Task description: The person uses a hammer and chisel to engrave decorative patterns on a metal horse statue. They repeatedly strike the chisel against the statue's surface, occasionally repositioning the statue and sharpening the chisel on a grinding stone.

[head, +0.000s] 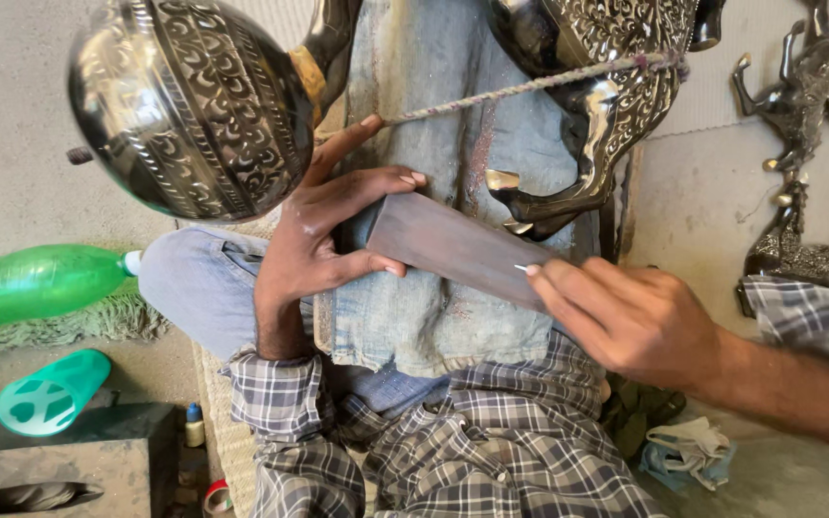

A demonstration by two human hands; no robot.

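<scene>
My left hand point(323, 235) and my right hand point(626, 312) hold the two ends of a flat, dark brown rectangular strip point(453, 247) over my lap. The left thumb and fingers pinch its upper left end; the right fingers grip its lower right end. Just above the left hand hangs the round engraved silver body point(194, 105) of a metal animal figure. Its engraved leg and hoof point(568, 182) stand right behind the strip. A twisted cord point(530, 84) runs across the figure. A faded denim cloth point(434, 317) covers my legs under the strip.
A green plastic bottle point(35, 283) lies at the left on a green mat. A teal cup point(50, 391) rests on a dark block point(98, 460). More silver horse figures point(808, 105) stand at the right by the wall. A crumpled rag point(688, 446) lies on the floor.
</scene>
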